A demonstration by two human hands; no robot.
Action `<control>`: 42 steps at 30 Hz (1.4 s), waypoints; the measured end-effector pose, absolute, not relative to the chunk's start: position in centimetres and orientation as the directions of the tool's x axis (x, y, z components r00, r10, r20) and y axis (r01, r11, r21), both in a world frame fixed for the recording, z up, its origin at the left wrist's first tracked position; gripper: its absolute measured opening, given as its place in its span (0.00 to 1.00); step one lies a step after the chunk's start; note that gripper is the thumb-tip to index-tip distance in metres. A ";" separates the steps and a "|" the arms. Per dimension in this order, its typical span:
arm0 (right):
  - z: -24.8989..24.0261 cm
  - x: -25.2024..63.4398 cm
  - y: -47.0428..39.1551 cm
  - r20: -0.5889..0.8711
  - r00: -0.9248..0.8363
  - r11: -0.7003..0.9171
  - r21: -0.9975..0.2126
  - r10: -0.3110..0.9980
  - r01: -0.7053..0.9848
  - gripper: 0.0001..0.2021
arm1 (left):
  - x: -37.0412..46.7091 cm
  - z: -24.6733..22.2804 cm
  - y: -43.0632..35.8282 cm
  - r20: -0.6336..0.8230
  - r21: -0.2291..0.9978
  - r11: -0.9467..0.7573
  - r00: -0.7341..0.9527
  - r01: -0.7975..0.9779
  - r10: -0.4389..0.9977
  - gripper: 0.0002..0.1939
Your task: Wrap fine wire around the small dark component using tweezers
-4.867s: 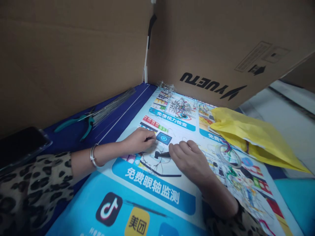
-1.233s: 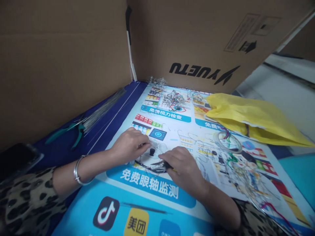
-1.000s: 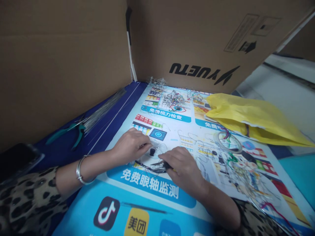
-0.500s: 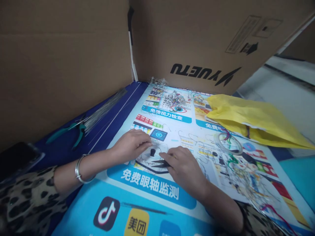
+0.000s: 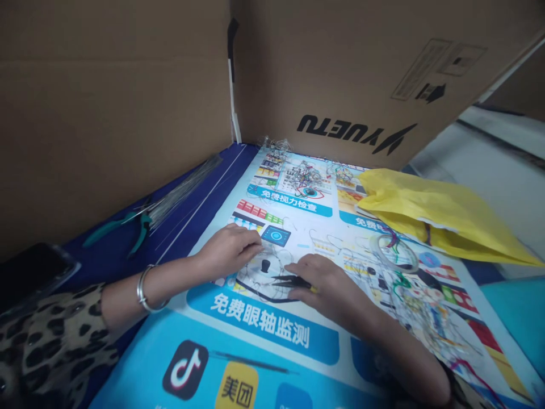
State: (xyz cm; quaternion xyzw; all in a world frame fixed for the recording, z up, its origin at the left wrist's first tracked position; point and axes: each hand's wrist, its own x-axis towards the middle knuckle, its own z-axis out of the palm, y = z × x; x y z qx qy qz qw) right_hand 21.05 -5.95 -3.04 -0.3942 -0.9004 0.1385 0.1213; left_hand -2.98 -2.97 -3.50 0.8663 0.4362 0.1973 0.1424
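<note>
Fingers of my left hand (image 5: 232,250) are pressed together at the edge of a loose tangle of thin wire (image 5: 276,255); what they pinch is too small to make out. Black-tipped tweezers or small pliers (image 5: 292,280) are held in my right hand (image 5: 321,284), their points directed left over the printed sheet (image 5: 272,318). The two hands are apart, with the tool tips below and to the right of the left fingertips.
Teal-handled pliers (image 5: 140,234) and a bundle of straight wires (image 5: 183,190) lie at the left, near a phone (image 5: 36,275). Cardboard walls (image 5: 114,96) stand behind. At right are a tape roll (image 5: 394,253), tangled coloured wires (image 5: 438,318) and a yellow bag (image 5: 447,210).
My right hand has shifted slightly right and turned, showing more of the tool. The left hand keeps nearly the same place. The whole view has moved a little.
</note>
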 end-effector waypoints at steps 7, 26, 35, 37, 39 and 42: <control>-1.7 21.2 -5.4 0.176 -0.546 0.493 -0.702 0.819 0.513 0.10 | -2.9 -3.2 -3.1 0.201 0.373 -0.602 0.572 0.706 0.795 0.08; -2.5 21.2 -6.0 0.282 -0.578 0.630 -0.152 0.766 0.761 0.15 | -2.6 -3.0 -3.1 0.234 0.371 -0.602 0.556 0.707 0.798 0.09; 0.2 17.5 -6.5 0.230 -0.735 0.692 0.247 0.638 0.679 0.12 | -2.5 -3.0 -3.1 0.216 0.337 -0.611 0.573 0.716 0.790 0.09; -0.8 17.1 -6.2 0.217 -0.741 0.700 0.244 0.635 0.671 0.12 | -2.4 -3.0 -3.1 0.201 0.335 -0.603 0.571 0.724 0.796 0.09; -2.0 17.1 -5.9 0.237 -0.733 0.696 0.230 0.638 0.681 0.12 | -2.4 -3.2 -3.0 0.189 0.340 -0.592 0.564 0.730 0.804 0.10; -3.5 17.4 -5.9 0.278 -0.703 0.678 0.193 0.655 0.709 0.12 | -2.5 -3.5 -2.9 0.192 0.372 -0.572 0.543 0.731 0.818 0.11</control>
